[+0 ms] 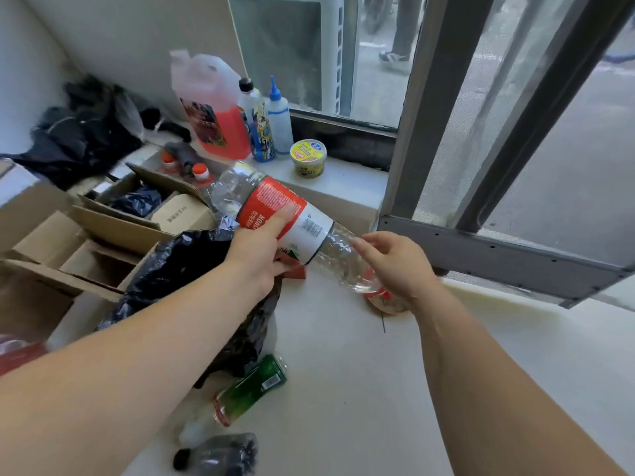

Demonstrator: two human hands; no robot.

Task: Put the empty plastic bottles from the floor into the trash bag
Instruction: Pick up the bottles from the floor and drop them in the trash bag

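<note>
While it hangs in the air above the floor (343,355), the clear plastic bottle (292,221) lies tilted, its base up and away toward the window ledge (343,180) and its neck end down toward the right. Its body is transparent and ribbed, crumpled a little near the lower end, and a red and white label with a barcode wraps the middle. Whether a cap is on cannot be told, since the neck sits behind the right hand.

On the left hand (257,249) the grip is closed round the labelled middle, thumb laid flat on the red part, the other fingers hidden beneath. On the right hand (395,266) the grip is loosely spread, fingertips touching the clear part just below the label, palm beside the neck end.

Just under the left hand a black trash bag (178,269) sits bunched, with a scrap of red wrapper showing at its edge. Near the bag on the floor lie a green bottle (251,389) on its side and a dark crushed bottle (220,453) closer to the camera. Open cardboard boxes (103,235) stand to the left. On the ledge are a pink-filled jug (213,108), two squeeze bottles and a yellow tub (308,157).
</note>
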